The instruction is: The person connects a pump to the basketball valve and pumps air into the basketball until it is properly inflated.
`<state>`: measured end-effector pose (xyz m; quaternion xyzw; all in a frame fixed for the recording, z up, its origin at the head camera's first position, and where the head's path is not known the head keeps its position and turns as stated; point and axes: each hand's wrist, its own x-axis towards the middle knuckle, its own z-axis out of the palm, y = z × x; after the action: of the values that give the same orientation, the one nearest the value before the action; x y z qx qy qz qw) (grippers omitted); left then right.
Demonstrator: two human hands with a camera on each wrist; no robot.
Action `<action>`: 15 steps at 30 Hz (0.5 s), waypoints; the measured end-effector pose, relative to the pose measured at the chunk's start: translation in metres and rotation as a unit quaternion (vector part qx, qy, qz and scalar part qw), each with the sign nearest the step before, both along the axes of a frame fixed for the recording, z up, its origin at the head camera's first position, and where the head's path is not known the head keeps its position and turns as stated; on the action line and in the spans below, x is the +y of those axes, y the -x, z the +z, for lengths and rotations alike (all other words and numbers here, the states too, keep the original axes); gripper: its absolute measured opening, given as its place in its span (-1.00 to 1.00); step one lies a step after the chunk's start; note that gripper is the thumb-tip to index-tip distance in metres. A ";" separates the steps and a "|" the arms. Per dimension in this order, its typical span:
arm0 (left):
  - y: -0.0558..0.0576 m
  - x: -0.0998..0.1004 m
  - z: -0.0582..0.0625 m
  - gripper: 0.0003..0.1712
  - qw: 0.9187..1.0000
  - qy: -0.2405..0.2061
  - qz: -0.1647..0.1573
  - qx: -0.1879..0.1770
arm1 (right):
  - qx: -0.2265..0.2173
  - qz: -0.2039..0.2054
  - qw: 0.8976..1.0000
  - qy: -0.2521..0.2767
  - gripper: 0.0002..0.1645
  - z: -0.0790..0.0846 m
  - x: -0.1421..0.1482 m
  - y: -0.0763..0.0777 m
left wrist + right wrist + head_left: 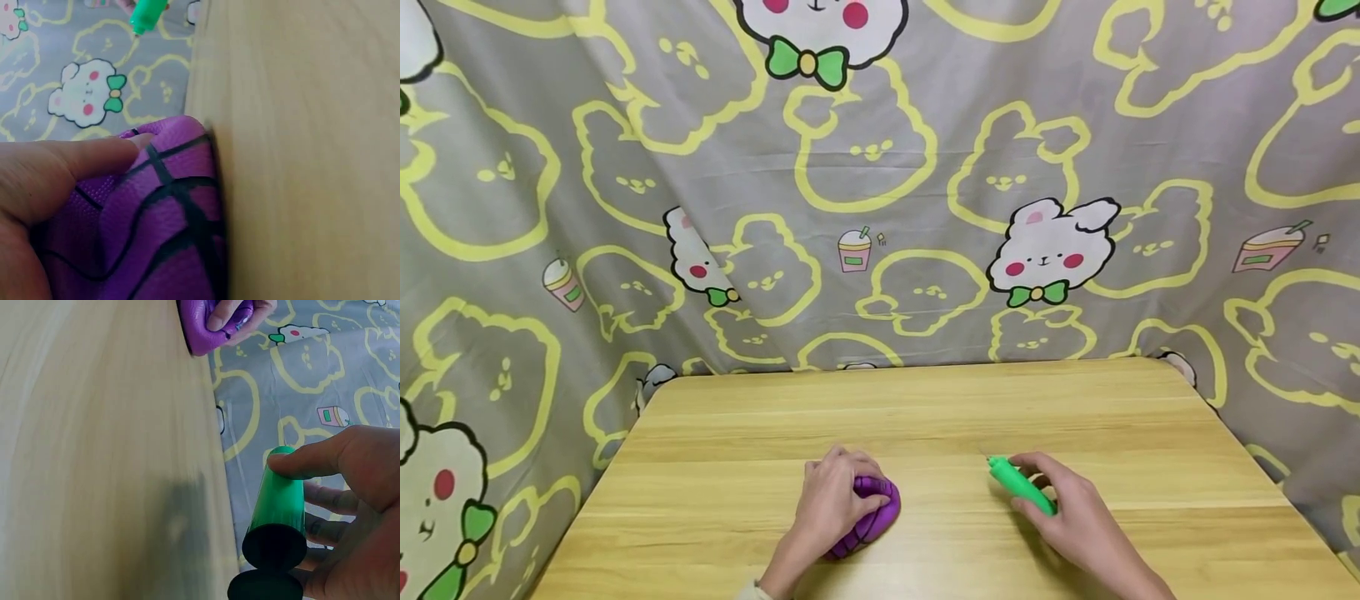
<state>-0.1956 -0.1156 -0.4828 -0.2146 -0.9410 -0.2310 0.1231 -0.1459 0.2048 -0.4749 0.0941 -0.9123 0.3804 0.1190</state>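
A deflated purple ball (886,510) with black lines, like a small basketball, lies folded in on itself on the table. My left hand (829,498) grips it, thumb pressed into the crease, as the left wrist view shows on the ball's textured skin (169,206). On the right, my right hand (1075,508) holds a green ball pump (1021,485) above the table between thumb and fingers. A thin needle tip sticks out of its far end, angled toward the upper left. In the right wrist view the pump (279,494) shows two dark round ends.
The light wooden table (925,408) reaches back to a grey curtain (917,208) printed with yellow outlines and white rabbits. The curtain also hangs along both sides. A gap of bare tabletop separates the ball from the pump.
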 end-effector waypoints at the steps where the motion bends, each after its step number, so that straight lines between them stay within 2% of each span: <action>1: -0.001 0.001 0.002 -0.77 1.000 0.001 0.000 0.002 | 0.007 0.003 1.000 0.002 -0.42 0.001 0.000 -0.001; 5: -0.003 0.005 0.016 -0.74 1.000 -0.017 0.001 0.013 | 0.059 0.018 0.998 0.018 -0.35 0.007 -0.002 -0.005; 11: -0.003 0.008 0.044 -0.64 0.994 -0.101 0.000 0.040 | 0.129 0.028 0.991 0.036 -0.35 0.023 -0.005 -0.007; 15: -0.003 0.010 0.057 -0.60 0.991 -0.124 -0.011 0.052 | 0.164 0.041 0.985 0.038 -0.33 0.035 -0.008 -0.008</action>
<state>-0.1927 -0.1051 -0.4255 -0.2195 -0.8949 -0.3360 0.1952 -0.1377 0.1970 -0.4404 0.1877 -0.8605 0.3989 0.2553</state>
